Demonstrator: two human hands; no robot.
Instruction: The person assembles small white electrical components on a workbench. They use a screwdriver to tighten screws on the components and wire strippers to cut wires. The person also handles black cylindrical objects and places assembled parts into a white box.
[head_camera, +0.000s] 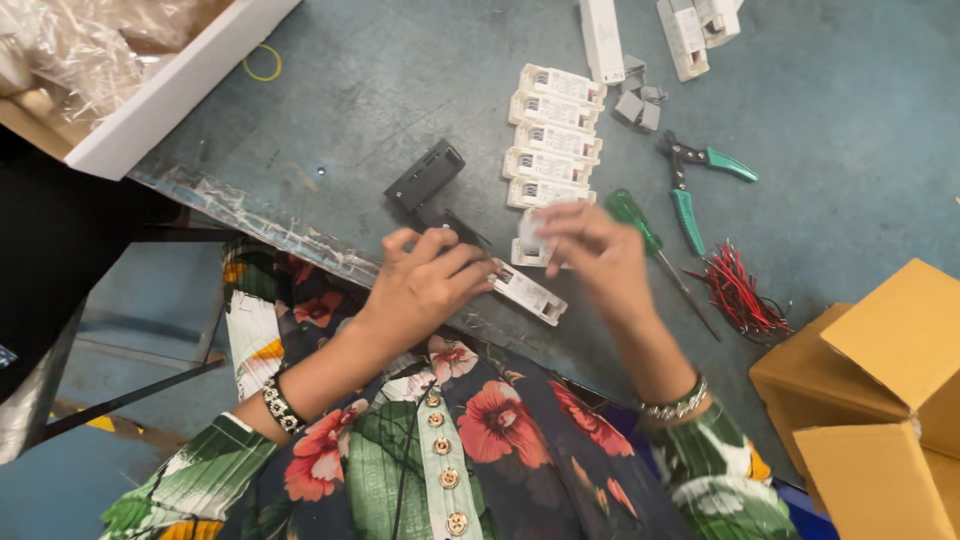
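White part under the right hand (600, 255) mostly hidden by blurred fingers, cardboard box (880, 400) cut off at right edge, white units (690, 30) cropped at top, white tray (170, 90) cropped at top left

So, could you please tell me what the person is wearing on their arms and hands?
Both arms wear pleated sleeves with a red, green and white flower print, pushed up the forearm. The left wrist carries a dark band with pale studs; the right wrist carries a silvery bracelet. The left hand and right hand are bare.

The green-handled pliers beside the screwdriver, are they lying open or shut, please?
Open: the green-handled pliers lie flat on the table, handles splayed apart.
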